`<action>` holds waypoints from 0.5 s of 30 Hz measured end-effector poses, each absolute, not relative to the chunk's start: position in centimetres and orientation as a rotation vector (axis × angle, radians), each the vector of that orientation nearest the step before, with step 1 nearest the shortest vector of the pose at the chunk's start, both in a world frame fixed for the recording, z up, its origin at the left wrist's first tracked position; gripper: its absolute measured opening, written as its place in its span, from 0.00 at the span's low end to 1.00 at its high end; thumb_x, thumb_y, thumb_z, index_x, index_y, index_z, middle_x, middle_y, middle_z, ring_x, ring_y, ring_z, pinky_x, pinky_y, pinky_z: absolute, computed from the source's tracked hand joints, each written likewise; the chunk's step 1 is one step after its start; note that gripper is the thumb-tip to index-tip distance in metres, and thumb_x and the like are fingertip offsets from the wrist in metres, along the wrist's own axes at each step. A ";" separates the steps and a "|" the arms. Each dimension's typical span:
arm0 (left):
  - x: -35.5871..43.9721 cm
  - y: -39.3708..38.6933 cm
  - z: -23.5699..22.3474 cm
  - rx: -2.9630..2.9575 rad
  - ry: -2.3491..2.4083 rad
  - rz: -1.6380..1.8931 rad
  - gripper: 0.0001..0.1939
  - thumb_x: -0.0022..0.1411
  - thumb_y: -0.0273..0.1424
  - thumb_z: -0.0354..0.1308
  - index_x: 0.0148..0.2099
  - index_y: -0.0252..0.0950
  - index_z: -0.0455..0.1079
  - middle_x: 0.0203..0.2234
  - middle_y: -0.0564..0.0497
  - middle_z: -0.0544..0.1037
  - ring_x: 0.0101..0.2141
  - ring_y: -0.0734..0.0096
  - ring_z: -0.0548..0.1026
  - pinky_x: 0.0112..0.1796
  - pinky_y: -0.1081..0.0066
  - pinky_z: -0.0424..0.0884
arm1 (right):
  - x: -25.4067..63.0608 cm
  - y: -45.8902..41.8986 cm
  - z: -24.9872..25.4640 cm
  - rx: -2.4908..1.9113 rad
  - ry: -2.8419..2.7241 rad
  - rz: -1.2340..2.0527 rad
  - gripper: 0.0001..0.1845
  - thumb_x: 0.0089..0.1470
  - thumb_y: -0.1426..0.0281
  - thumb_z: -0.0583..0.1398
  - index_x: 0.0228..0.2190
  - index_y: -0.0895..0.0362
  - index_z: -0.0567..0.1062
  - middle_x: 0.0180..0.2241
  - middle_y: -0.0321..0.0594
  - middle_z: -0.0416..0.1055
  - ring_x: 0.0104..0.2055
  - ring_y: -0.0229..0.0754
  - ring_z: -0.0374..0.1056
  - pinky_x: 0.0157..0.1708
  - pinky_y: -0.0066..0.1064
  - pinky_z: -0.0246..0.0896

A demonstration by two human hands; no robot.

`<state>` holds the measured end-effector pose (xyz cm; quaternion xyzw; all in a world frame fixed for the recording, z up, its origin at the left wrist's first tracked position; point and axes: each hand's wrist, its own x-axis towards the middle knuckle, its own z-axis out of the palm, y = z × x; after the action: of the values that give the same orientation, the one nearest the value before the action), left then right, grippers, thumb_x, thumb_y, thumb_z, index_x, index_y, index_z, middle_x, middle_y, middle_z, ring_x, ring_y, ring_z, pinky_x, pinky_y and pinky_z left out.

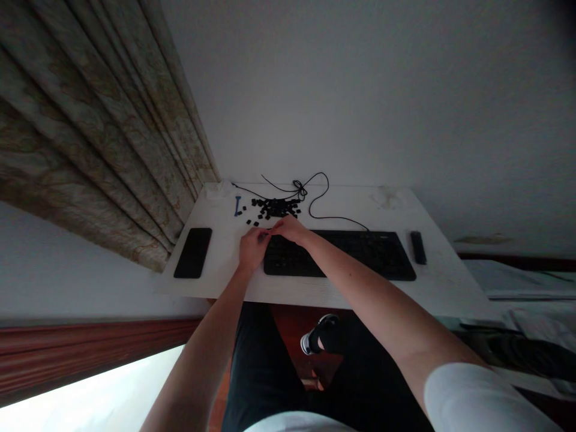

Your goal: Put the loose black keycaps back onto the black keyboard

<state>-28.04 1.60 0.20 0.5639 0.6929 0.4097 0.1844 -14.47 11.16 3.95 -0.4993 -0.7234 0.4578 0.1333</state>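
A black keyboard (360, 252) lies along the front of the white table, and a pile of loose black keycaps (276, 207) sits just behind its left end. My left hand (253, 247) is at the keyboard's upper left corner, its fingers curled and closed. Reaching across the keyboard, my right hand (288, 228) brings its pinched fingertips against those of the left. Whatever small thing is between the fingers is too dark and tiny to identify. Part of the keyboard is hidden under my right forearm.
A blue tool (237, 206) lies left of the keycaps. On the table's left is a black phone-like slab (193, 253); a small black remote-like object (418, 247) is on the right. The thin black cable (315, 214) loops behind the keyboard. A curtain (112, 120) hangs at left.
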 end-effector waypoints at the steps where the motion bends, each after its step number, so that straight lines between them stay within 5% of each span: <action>1: -28.1 1.6 0.1 1.591 1.957 1.156 0.07 0.62 0.30 0.60 0.42 0.39 0.77 0.38 0.49 0.80 0.40 0.65 0.78 0.46 0.65 0.72 | -14.5 11.2 3.9 -1.450 -2.099 1.318 0.12 0.43 0.63 0.69 0.27 0.61 0.82 0.19 0.34 0.70 0.25 0.36 0.64 0.26 0.27 0.53; 15: -28.0 1.7 0.1 1.546 1.950 1.157 0.06 0.63 0.29 0.58 0.40 0.39 0.77 0.39 0.49 0.81 0.40 0.65 0.78 0.45 0.66 0.73 | -14.1 11.5 5.3 -1.467 -2.188 1.324 0.09 0.43 0.68 0.68 0.27 0.62 0.82 0.19 0.36 0.70 0.25 0.37 0.65 0.26 0.27 0.55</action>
<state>-28.03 1.65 0.13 0.5522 0.6967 0.4132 0.1975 -14.05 11.49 5.29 -0.4952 -0.7387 0.4470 0.0963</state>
